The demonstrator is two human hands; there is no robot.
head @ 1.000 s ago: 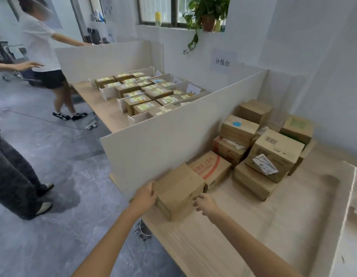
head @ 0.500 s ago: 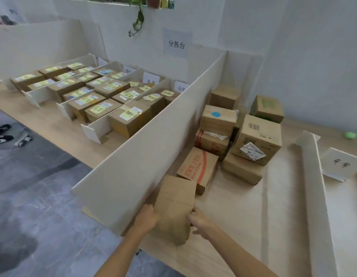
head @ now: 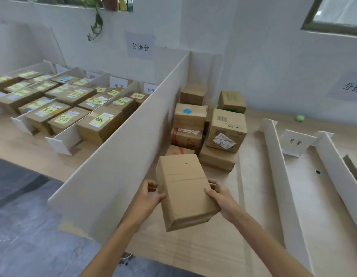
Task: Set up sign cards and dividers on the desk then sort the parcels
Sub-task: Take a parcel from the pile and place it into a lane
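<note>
Squarely between both hands sits a plain cardboard parcel, held up over the near end of the wooden desk. The left hand grips its left side, fingers curled against the cardboard. The right hand clasps the right side, thumb lying on the top face and fingers wrapped round the edge. The parcel's long axis points away from the person, and its top face shows a seam across the middle.

Just left of the parcel stands a tall white divider, running from the desk's near edge to the wall. Behind the parcel, against that divider, is a pile of parcels: one with a blue round sticker, one with a barcode, one with green print at the back, and a red-printed one nearest the held parcel.

To the right, two low white dividers lie along the desk, with a handwritten sign card standing between them. A green ball rests near the wall.

Beyond the tall divider, yellow-labelled parcels fill rows of low white compartments. A printed wall sign hangs above, below a trailing plant.
</note>
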